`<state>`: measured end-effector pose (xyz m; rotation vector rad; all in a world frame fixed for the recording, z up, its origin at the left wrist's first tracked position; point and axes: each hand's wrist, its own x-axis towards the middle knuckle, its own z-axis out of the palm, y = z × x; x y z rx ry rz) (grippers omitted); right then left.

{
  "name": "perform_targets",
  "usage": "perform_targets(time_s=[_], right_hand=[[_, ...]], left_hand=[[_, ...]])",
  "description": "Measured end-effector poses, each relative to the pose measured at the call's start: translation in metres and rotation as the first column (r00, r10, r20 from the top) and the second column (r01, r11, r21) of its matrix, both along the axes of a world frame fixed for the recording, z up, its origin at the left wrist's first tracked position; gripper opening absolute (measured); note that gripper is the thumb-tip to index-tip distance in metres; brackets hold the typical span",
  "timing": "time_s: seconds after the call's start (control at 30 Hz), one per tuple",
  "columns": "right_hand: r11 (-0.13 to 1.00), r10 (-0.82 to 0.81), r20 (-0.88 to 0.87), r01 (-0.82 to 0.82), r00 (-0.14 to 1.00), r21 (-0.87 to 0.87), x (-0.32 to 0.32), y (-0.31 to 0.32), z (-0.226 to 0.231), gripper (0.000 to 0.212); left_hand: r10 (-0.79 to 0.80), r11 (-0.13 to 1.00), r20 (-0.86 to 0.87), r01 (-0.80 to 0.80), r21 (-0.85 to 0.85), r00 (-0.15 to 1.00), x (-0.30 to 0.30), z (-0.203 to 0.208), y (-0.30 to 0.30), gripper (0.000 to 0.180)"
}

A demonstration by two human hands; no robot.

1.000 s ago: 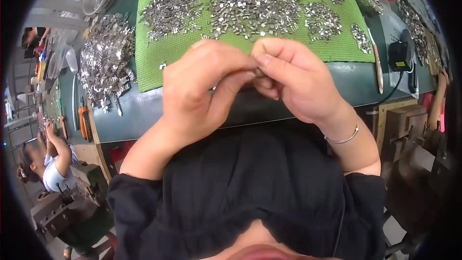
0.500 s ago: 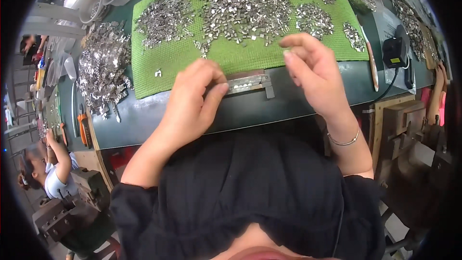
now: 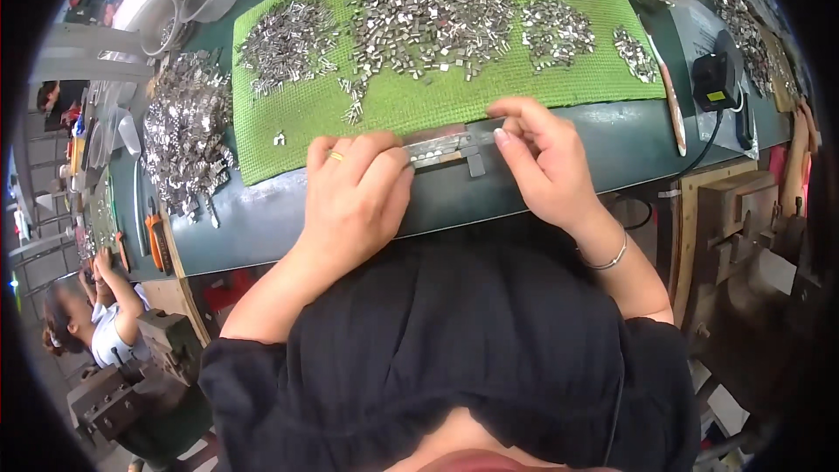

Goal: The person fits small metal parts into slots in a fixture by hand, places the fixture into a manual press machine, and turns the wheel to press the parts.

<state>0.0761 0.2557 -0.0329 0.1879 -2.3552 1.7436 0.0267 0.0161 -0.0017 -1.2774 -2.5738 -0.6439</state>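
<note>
A dark green worktop [image 3: 262,223] is spread across the view, its 12 o'clock side covered by a bright green ribbed mat [image 3: 419,107] on which several heaps of small silver metal pieces [image 3: 389,26] are laid. Along the mat's near edge, a flat silver metal bar with a short crosspiece [image 3: 434,154] is set; clock directions are read from it. Its left end is covered at 8 o'clock by the left hand [image 3: 357,190], whose fingers are curled in; whether the bar is gripped cannot be told. At 3 o'clock the right hand [image 3: 549,162] is held half open near the crosspiece, thumb and fingers parted, with nothing seen between them. A taller heap of shiny silver metal scraps [image 3: 185,135] is piled at 9 o'clock, and a black box-shaped device [image 3: 715,83] is placed between 2 and 3.
</note>
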Motion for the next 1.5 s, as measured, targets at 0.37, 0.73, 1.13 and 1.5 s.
perform_targets(time_s=[0.37,0.73,1.13,1.5], right_hand=[[0.838,0.338,0.072,-0.335,0.938,0.43,-0.019,0.013,0.019,0.054],[0.969,-0.24,0.011,0.239,0.971,0.059,0.124,0.086,0.059,0.047],[0.266,-0.963,0.043,0.964,0.265,0.016,0.267,0.13,0.061,0.026],[-0.395,-0.825,-0.552,0.574,0.122,0.717,0.255,0.1,0.111,0.066]], left_hand=[[0.295,0.955,0.321,-0.279,-0.096,0.9,0.001,-0.002,-0.064,0.033],[-0.41,0.903,0.33,0.43,0.016,0.85,-0.051,0.062,0.095,0.031],[-0.908,0.415,0.087,0.909,0.037,0.411,0.036,0.047,0.418,0.037],[-0.687,0.685,0.398,0.724,0.079,0.607,0.116,0.014,0.37,0.131]])
